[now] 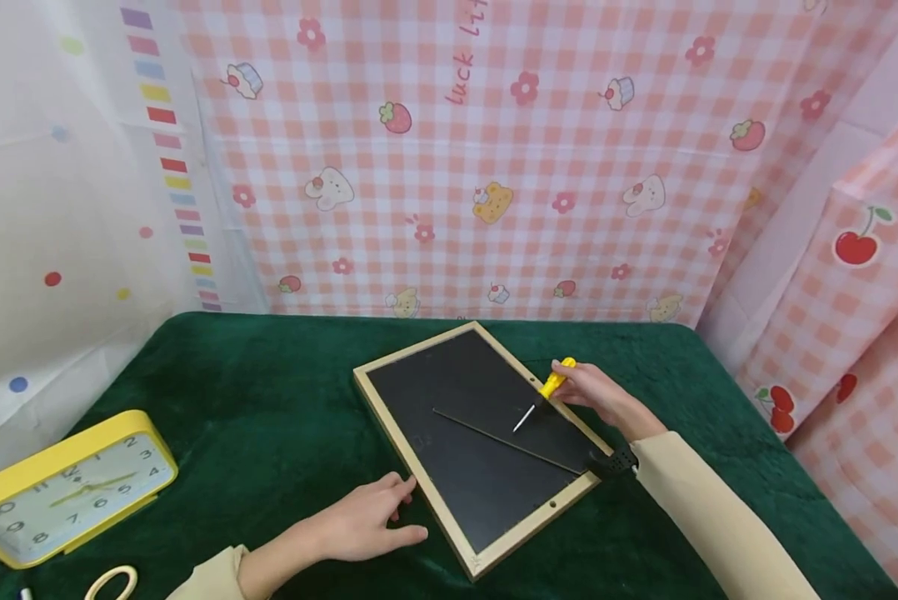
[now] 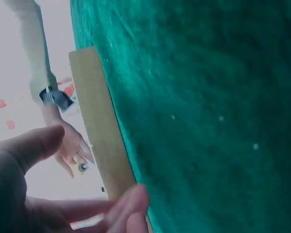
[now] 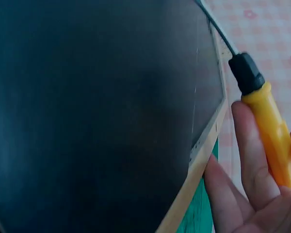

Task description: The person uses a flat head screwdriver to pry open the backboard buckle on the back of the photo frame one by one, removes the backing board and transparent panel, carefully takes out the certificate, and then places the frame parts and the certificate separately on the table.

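Note:
A blackboard (image 1: 486,492) in a pale wooden frame lies at a slant on the green cloth. A thin brownish cord (image 1: 494,437) stretches diagonally across its dark face. My right hand (image 1: 587,390) holds a screwdriver (image 1: 556,381) by its yellow handle over the board's right side, the metal shaft pointing down and left. In the right wrist view, the screwdriver's black collar (image 3: 246,73) shows ahead of my fingers. My left hand (image 1: 366,521) rests at the frame's left side; in the left wrist view its fingertips touch the wooden edge (image 2: 104,126) while the thumb stands apart.
A yellow clock (image 1: 67,450) stands at the left of the table. In front of it lie a cream ring-shaped handle (image 1: 132,575) and a small white tip, cut off by the view's lower edge. A pink checked curtain (image 1: 449,167) hangs behind the table.

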A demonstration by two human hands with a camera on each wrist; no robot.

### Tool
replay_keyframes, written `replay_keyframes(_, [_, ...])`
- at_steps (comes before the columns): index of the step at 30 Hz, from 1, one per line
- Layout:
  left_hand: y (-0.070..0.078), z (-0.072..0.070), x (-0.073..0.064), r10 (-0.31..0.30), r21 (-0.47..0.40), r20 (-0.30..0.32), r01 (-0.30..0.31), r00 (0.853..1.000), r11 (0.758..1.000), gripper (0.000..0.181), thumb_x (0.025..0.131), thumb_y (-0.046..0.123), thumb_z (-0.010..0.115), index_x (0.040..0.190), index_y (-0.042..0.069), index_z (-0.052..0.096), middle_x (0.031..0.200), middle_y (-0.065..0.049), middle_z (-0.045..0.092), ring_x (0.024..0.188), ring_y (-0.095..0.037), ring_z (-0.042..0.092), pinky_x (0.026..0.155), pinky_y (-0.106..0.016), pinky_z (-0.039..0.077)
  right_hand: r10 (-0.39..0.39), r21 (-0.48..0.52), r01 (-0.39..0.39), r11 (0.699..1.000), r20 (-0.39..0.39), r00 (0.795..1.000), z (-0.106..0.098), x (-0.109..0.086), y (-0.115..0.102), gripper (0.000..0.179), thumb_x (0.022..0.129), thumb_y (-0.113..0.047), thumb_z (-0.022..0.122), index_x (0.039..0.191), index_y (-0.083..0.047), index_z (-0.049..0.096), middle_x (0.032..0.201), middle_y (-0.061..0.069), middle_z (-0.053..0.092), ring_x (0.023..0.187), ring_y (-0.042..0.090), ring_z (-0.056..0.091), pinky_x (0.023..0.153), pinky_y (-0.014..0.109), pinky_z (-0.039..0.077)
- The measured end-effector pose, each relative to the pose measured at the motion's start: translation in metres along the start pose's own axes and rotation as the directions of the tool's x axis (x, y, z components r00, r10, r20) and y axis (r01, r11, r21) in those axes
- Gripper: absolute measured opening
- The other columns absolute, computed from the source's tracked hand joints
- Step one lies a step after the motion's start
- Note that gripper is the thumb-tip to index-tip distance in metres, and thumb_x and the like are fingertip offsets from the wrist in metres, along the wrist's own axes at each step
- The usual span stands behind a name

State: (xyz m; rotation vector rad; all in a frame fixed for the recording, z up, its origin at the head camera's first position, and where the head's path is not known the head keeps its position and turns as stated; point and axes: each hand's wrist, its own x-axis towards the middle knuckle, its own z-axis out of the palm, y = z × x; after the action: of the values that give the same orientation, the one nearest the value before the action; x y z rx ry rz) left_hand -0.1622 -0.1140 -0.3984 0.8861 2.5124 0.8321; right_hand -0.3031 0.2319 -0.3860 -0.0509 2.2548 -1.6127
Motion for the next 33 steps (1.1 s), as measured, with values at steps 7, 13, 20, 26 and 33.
replay_keyframes(7, [-0.015, -0.028, 0.023, 0.14, 0.048, -0.209, -0.133, 0.968, 0.99, 0.028, 0.087, 0.026, 0.055, 0.099, 0.002, 0.064, 0.079, 0.008, 0.059, 0.067, -0.004, 0.053, 0.061, -0.025, 0.045, -0.004, -0.012, 0.005, 1.0, 0.059, 0.998, -0.015, -0.014, 0.01, 0.044, 0.093, -0.038, 0.04, 0.104, 0.004, 0.048, 0.088, 0.007, 0.056, 0.095, 0.023, 0.053, 0.096, 0.047, 0.026])
replay_keyframes(13, [-0.059, -0.071, 0.046, 0.066, 0.059, -0.443, -0.044, 0.894, 0.997, 0.029, 0.087, 0.018, 0.056, 0.108, -0.002, 0.059, 0.102, -0.014, 0.057, 0.089, -0.024, 0.054, 0.071, -0.04, 0.044, -0.066, 0.055, 0.065, 0.996, 0.024, 0.998, -0.04, -0.059, 0.029, 0.048, 0.094, -0.038, 0.038, 0.107, 0.008, 0.046, 0.09, 0.005, 0.057, 0.09, 0.019, 0.054, 0.095, 0.049, 0.027])
replay_keyframes(20, [-0.094, -0.093, 0.062, -0.078, 0.058, -0.456, 0.117, 0.886, 0.991, 0.036, 0.088, 0.015, 0.054, 0.117, -0.006, 0.051, 0.11, -0.023, 0.048, 0.095, -0.034, 0.048, 0.076, -0.045, 0.04, -0.013, 0.117, 0.01, 0.993, 0.03, 0.999, -0.048, -0.1, 0.05, 0.043, 0.095, -0.034, 0.038, 0.106, 0.007, 0.046, 0.091, 0.006, 0.055, 0.087, 0.017, 0.056, 0.083, 0.04, 0.042])
replay_keyframes(26, [-0.102, -0.099, 0.074, -0.145, 0.11, -0.425, 0.21, 0.894, 0.972, 0.038, 0.088, 0.016, 0.053, 0.117, -0.008, 0.049, 0.111, -0.025, 0.049, 0.094, -0.034, 0.05, 0.078, -0.046, 0.04, 0.061, 0.134, -0.063, 0.989, 0.018, 0.998, -0.037, -0.112, 0.055, 0.047, 0.093, -0.036, 0.041, 0.109, 0.008, 0.045, 0.088, 0.004, 0.058, 0.086, 0.019, 0.057, 0.079, 0.038, 0.045])
replay_keyframes(33, [-0.107, -0.102, 0.079, -0.213, 0.082, -0.36, 0.258, 0.909, 0.963, 0.04, 0.087, 0.014, 0.052, 0.118, -0.012, 0.048, 0.106, -0.024, 0.053, 0.1, -0.035, 0.048, 0.083, -0.044, 0.038, 0.109, 0.127, -0.103, 0.987, -0.044, 0.993, -0.026, -0.117, 0.052, 0.047, 0.092, -0.038, 0.042, 0.107, 0.006, 0.045, 0.084, 0.004, 0.061, 0.083, 0.021, 0.059, 0.077, 0.037, 0.047])
